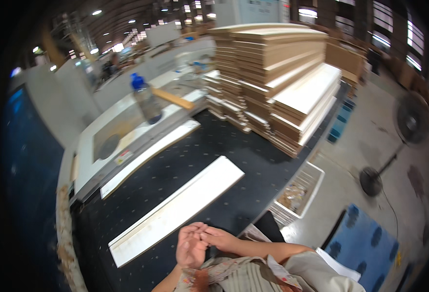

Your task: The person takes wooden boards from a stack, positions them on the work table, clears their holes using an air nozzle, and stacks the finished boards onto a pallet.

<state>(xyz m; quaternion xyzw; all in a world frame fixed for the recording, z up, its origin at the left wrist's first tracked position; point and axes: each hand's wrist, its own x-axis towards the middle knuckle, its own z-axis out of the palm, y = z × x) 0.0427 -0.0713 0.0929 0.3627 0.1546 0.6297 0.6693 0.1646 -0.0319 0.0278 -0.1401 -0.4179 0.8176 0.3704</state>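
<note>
On the black worktable point(175, 168), beside its near edge, a long white board point(175, 209) is laid flat and diagonally, with a raised lip running along its far long side. The left hand point(190, 248) is held just beyond the board's near edge, palm turned up, fingers loosely bent and unclenched. The right hand point(218, 238) is brought in from the right, its fingertips laid against the left fingers; whether anything small is pinched between them cannot be told. Both hands are kept near the body, and whether the board is touched cannot be made out.

Beyond the board, a narrow white strip point(149, 157) is set along the table's far left side. At the far right end, brown-cored boards with white faces point(292, 53) are piled in tall, uneven stacks. Past the strip, a clear bottle with a blue cap point(148, 104) is stood, slightly blurred, and a flat wooden stick point(174, 99) is placed close by. To the right, a white slatted basket point(283, 215) is placed below the table edge, scraps inside. A pedestal fan point(411, 121) is stood farther off on the floor.
</note>
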